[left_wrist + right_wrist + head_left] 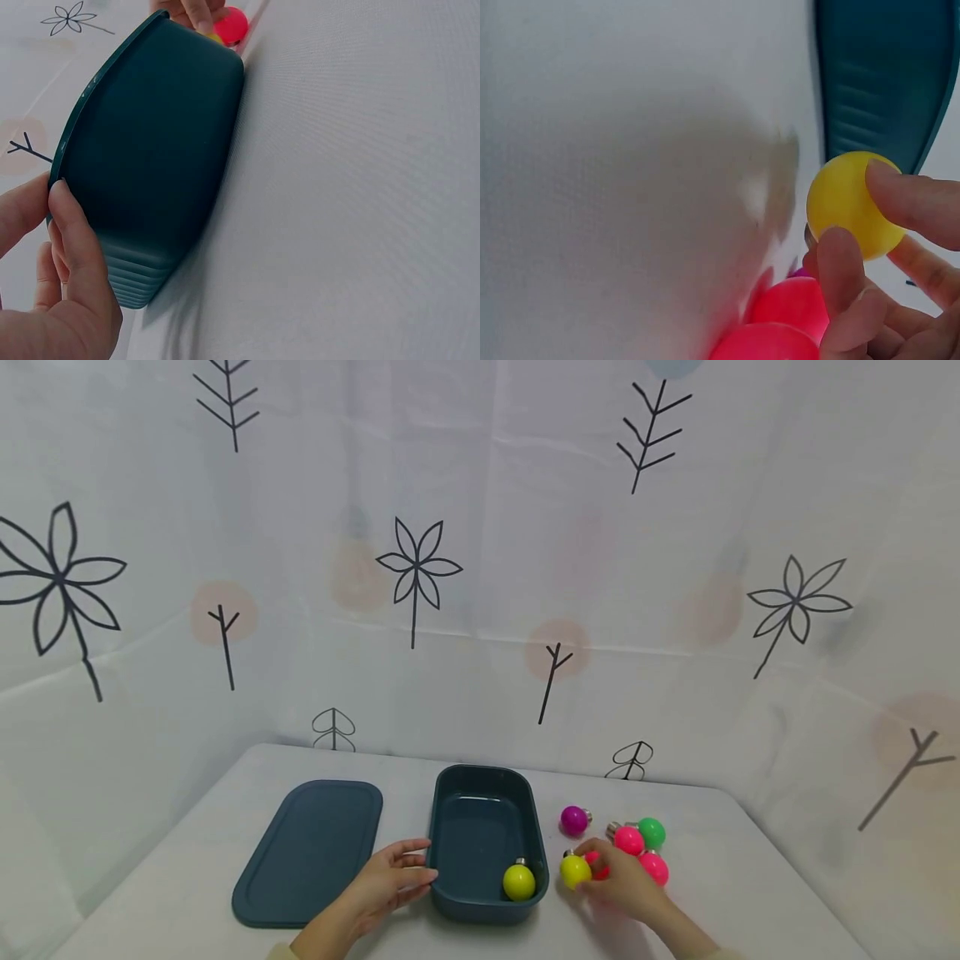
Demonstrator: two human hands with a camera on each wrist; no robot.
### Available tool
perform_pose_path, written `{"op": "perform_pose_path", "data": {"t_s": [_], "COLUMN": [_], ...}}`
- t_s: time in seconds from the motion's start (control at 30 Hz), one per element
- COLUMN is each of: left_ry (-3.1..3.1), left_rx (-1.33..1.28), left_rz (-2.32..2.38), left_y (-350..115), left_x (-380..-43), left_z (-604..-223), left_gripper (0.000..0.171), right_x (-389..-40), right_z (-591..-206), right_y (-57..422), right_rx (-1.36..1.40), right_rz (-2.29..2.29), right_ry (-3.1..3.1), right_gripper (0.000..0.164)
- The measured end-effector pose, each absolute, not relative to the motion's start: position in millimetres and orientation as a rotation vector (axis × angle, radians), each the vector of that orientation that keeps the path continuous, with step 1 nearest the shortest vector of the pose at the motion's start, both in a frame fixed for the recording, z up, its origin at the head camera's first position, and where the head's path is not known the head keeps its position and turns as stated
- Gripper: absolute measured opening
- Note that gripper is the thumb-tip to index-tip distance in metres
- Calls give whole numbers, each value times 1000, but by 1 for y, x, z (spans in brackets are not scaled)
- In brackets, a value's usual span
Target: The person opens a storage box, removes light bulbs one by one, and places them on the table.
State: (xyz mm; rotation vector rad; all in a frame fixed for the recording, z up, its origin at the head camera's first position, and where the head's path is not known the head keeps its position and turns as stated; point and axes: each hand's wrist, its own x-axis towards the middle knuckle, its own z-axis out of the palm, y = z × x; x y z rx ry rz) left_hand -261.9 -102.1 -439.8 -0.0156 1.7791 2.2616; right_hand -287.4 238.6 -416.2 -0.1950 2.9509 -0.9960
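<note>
A dark teal container [486, 910] stands in the middle of the table, with one yellow light bulb [519, 882] in its near right corner. At the container's left rim, my left hand [390, 883] holds the edge with thumb and fingertips; the left wrist view shows them meeting at the rim [84, 94]. To the right of the container, my right hand [622, 878] pinches a second yellow light bulb [847, 199] between thumb and fingers. This bulb's metal base is mostly hidden by the fingers in the right wrist view.
A flat teal lid [311, 852] lies left of the container. On the right are a purple bulb [574, 821], a green bulb [652, 832] and several pink bulbs [655, 868], some partly behind my right hand. A patterned white cloth [480, 693] hangs behind the table.
</note>
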Motion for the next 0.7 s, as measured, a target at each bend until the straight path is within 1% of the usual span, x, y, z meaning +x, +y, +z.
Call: {"op": "perform_pose_path", "data": {"t_s": [0.4,0.7], "left_ry": [1773,1775], "left_rx": [-5,3], "left_rz": [2266,2270], "left_y": [-101,-101], "left_x": [-260,-259], "left_z": [-437,-438], "left_gripper": [60,60], "right_x": [-290,-288], "right_z": [-424,-417], "right_y": [230,232], "right_rx": [-117,-107], "right_rz": [-902,-862], "right_ry": [2978,3004], "right_gripper": [44,42]}}
